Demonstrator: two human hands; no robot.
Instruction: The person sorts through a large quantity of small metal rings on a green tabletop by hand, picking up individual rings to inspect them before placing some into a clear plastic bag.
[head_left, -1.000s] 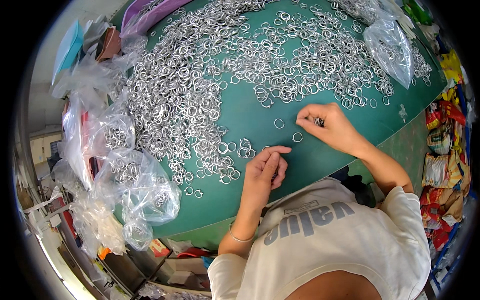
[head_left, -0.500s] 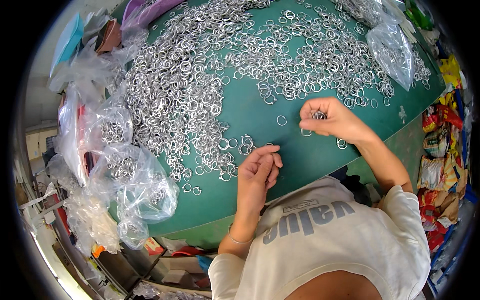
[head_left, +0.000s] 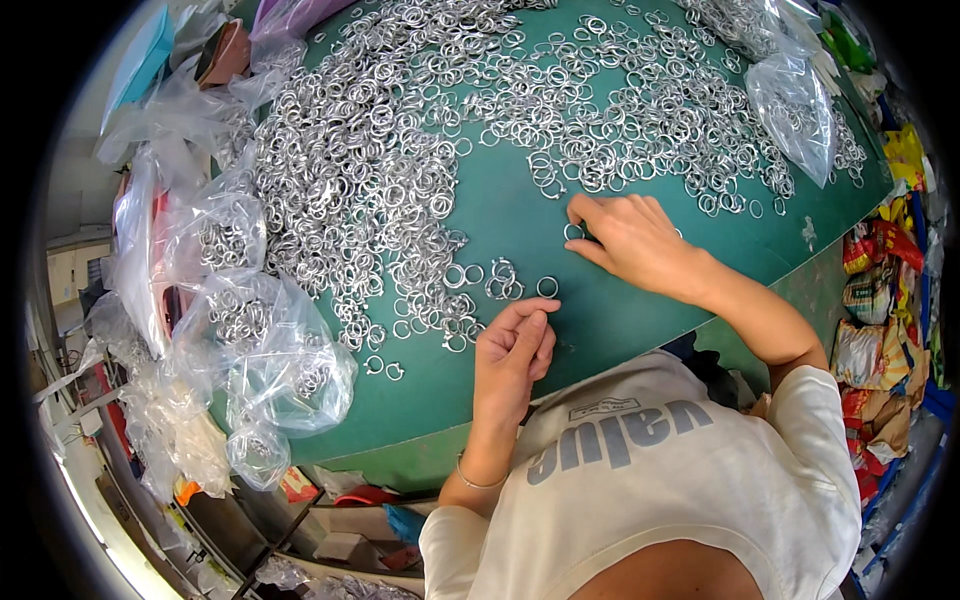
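Many silvery metal rings (head_left: 335, 165) with small knobs lie heaped on a green tabletop (head_left: 420, 410). My right hand (head_left: 635, 245) is palm down on the table, its thumb and index finger on either side of a single metal ring (head_left: 573, 232). Its other fingers curl under, hiding whatever the palm contains. Closer to the table's front edge is my left hand (head_left: 515, 350), thumb pressed against curled fingers; what they hold, if anything, cannot be seen. Just beyond its fingertips lies a loose ring (head_left: 547, 287), with a small cluster of rings (head_left: 503, 280) to its left.
Clear plastic bags (head_left: 290, 350) with rings inside hang over the table's left side. Another clear bag (head_left: 795, 120) lies at the far right. Colourful packages (head_left: 870, 340) stand beyond the right edge, and a blue bin (head_left: 140, 65) is at the far left.
My right hand has turned palm down and moved slightly left to the single ring; the rings seen in its fingers are now hidden. My left hand has closed its fingers more.
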